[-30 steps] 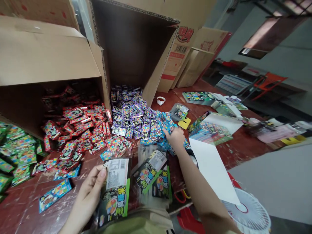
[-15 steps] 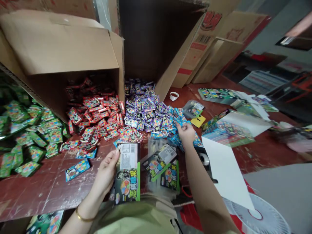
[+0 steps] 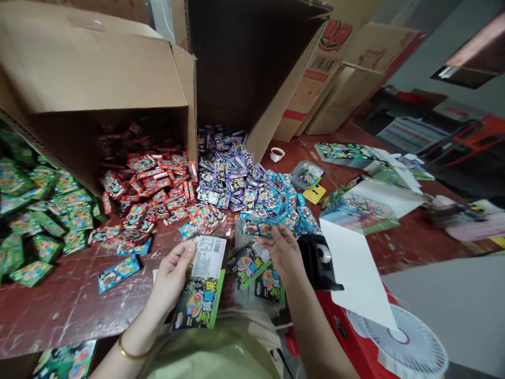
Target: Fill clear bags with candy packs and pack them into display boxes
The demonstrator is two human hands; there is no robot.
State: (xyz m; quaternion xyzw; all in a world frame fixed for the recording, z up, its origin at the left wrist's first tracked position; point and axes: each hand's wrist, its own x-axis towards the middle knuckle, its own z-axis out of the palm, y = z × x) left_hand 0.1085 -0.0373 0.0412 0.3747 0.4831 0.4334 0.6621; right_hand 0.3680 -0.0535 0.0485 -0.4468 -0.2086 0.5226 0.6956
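Near the middle of the red-brown surface (image 3: 59, 310), I have the left hand (image 3: 169, 276) pinching the upper left part of a black-and-green pouch (image 3: 201, 295) between thumb and fingers, its white label facing up. To the right, I see the right hand (image 3: 286, 258) with fingers partly curled and fingertips at one end of a blue packet (image 3: 256, 227); I cannot tell whether its grip is pressed together on it. Between the hands lie overlapping printed pouches (image 3: 248, 263) and clear plastic.

Beyond them, purple packets (image 3: 229, 173) spill from a tall carton (image 3: 292, 95), with blue packets (image 3: 295, 210) heaped against their right side. Left of these, red packets (image 3: 158, 184) spread from a lower carton (image 3: 98, 58), and green packets (image 3: 47, 210) lie at far left. Right of the blue heap are a yellow card (image 3: 314, 194) and, nearer me, a black tape dispenser (image 3: 319, 260) beside a white sheet (image 3: 359, 273). A small white cup (image 3: 276, 154) stands farther back.
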